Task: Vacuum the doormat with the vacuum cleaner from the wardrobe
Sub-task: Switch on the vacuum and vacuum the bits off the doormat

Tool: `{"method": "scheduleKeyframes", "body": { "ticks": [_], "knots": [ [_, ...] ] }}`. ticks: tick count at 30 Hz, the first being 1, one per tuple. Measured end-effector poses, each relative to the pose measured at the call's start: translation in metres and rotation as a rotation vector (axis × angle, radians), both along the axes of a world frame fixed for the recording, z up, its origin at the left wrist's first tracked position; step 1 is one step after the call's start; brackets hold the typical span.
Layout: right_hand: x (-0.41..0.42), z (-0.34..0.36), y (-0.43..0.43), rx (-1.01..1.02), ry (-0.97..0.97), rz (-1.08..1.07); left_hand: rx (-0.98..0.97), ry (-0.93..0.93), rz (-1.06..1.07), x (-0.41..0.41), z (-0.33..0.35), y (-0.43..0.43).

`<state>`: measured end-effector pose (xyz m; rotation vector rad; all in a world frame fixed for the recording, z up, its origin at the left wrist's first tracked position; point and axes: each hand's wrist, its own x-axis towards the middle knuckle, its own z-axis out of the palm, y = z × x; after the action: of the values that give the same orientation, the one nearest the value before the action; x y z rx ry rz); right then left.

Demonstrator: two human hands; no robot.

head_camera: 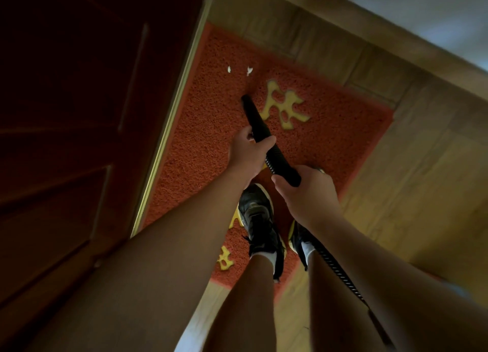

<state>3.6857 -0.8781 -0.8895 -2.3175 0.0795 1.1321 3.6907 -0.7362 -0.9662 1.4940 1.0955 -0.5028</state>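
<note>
**Operator:** Shoes (260, 219) first, nearest to me: both stand on the near half of the doormat (211, 129). Ribbed hose (335, 269) runs back past my right leg and out of view; the vacuum body itself is not visible.

**Checker:** Hand status?

**Operator:** My right hand (309, 193) is clenched around the rear section of the black wand, where the hose joins. My left hand (249, 153) is wrapped around the wand further forward, fingers closed over it. Both grasp the same tool, one behind the other.

**Checker:** Nozzle position?

**Operator:** Black nozzle (250, 111) points down and away from me, its tip at or just above the red pile, beside the yellow character (286, 106). I cannot tell whether the tip touches the mat.

**Checker:** Remaining debris?

**Operator:** Two white scraps (239, 70) lie beyond the tip, near the far edge of the mat and close to the door sill (169, 129). Dark wooden door (66, 113) is to the left; wood floor (396, 166) borders the mat on the right and far side.

**Checker:** Step in hand?

**Operator:** Vacuuming appears to be under way, mid-mat. My judgement: the next move calls for advancing the tip forward to the scraps, keeping it low on the pile, then covering the strip along the sill. The area under my shoes requires stepping off the mat.
</note>
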Motion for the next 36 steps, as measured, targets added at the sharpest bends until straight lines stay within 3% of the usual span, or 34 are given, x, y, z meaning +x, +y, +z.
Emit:
{"method": "scheduleKeyframes", "body": {
  "ticks": [36],
  "knots": [
    [0.049,0.001,-0.026,0.035,0.021,-0.042,-0.005,-0.017,0.048,0.047,0.006,-0.024]
  ]
}}
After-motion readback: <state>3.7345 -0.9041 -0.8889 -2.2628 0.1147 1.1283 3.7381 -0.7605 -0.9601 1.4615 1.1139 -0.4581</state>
